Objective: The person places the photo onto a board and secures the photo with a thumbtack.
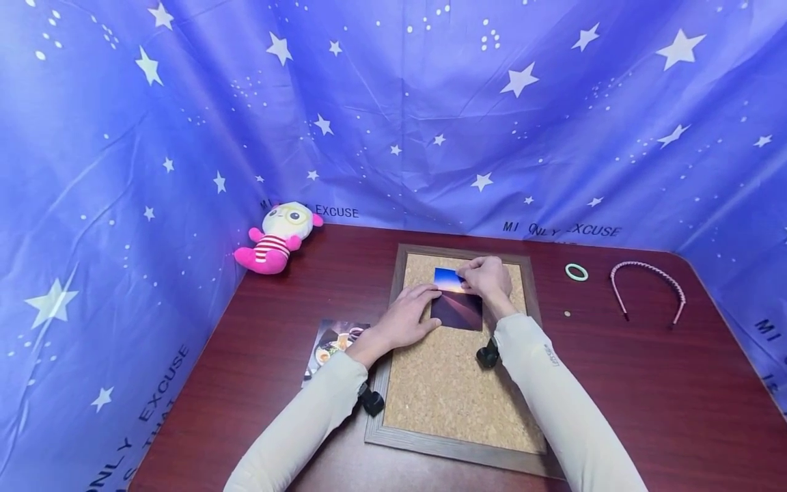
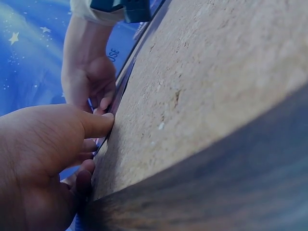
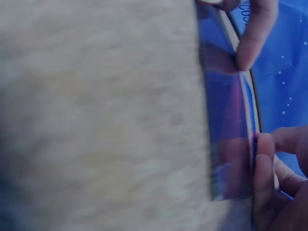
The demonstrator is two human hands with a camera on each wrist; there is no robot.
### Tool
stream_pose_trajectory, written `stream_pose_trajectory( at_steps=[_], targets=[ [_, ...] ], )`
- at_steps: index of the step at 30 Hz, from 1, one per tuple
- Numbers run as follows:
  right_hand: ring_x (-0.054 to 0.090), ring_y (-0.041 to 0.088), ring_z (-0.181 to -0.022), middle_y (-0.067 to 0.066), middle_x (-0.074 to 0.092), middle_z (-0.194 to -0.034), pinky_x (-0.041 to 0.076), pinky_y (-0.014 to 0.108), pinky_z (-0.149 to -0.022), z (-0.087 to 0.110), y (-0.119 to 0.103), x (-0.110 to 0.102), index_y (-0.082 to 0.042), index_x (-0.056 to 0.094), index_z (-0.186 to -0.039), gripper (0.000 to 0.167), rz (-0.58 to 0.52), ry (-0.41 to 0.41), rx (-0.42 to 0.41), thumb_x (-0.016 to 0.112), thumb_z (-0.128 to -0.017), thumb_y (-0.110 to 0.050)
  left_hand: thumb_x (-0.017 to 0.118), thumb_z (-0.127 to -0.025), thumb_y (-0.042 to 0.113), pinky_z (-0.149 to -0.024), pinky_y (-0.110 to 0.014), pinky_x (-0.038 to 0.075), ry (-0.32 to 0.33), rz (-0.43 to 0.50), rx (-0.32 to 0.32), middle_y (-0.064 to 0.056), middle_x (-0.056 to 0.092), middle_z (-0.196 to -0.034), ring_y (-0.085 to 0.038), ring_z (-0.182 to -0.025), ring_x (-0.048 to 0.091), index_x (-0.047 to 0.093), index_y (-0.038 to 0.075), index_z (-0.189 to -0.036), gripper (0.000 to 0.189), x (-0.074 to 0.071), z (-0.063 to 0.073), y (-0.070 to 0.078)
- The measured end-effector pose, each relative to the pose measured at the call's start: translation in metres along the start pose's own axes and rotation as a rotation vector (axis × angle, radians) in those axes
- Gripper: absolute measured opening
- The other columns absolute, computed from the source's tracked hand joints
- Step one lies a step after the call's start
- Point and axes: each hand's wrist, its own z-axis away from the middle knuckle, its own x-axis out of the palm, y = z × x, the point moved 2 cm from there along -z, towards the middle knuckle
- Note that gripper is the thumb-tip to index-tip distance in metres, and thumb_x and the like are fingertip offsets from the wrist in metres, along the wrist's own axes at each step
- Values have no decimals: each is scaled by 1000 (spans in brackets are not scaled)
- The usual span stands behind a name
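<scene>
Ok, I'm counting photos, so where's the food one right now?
In the head view, the food photo lies on the table just left of the board, partly hidden by the left sleeve.

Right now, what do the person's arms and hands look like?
Left hand and right hand: bare, no gloves. Left sleeve and right sleeve: long, pale off-white; the right carries a small dark marking near the cuff, too small to read. Left wrist device and right wrist device: black, compact.
</scene>
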Motion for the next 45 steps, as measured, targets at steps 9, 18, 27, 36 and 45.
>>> stream_pose_trajectory(
  at_steps=[9, 18, 27, 36, 45],
  targets=[
    [73, 10, -63, -3, 80, -74, 56, 32, -76, 3, 5, 1, -12, 85, -96, 13, -5, 35, -123, 81, -95, -24, 76, -104, 20, -130, -48, 35, -26, 35, -64, -16, 55, -163, -38, -152, 48, 59, 0, -156, 58, -10, 1, 10],
    [70, 5, -63, 2, 77, -80, 57, 19, -61, 15, 9, -8, -2, 82, -102, 14, -109, -35, -224, 81, -100, -16, 79, -102, 24, -127, -50, 38, -11, 59, -41, -17, 54, -160, -39, -149, 50, 60, -2, -154, 62, -11, 3, 12],
    [69, 10, -67, -3, 73, -76, 54, 17, -59, 29, 2, -28, 5, 80, -101, 15, -174, -35, -321, 83, -97, -9, 82, -100, 28, -129, -53, 36, -41, 99, -65, -16, 50, -165, -40, -155, 44, 59, 2, -157, 67, -13, 4, 12],
    [61, 5, -69, -2, 75, -80, 49, 18, -63, 51, 0, -46, -3, 82, -99, 15, -121, 19, -392, 84, -97, -18, 78, -104, 36, -124, -54, 43, -3, 108, -32, -13, 51, -164, -34, -151, 50, 60, 10, -158, 63, -2, 6, -3],
    [64, 5, -73, 1, 77, -83, 51, 19, -68, 77, 15, -62, -4, 83, -98, 14, -92, 34, -434, 85, -97, -18, 75, -106, 24, -112, -50, 54, 15, 135, -44, -13, 55, -159, -27, -127, 65, 61, 7, -156, 54, -34, 28, 26]
  ],
)
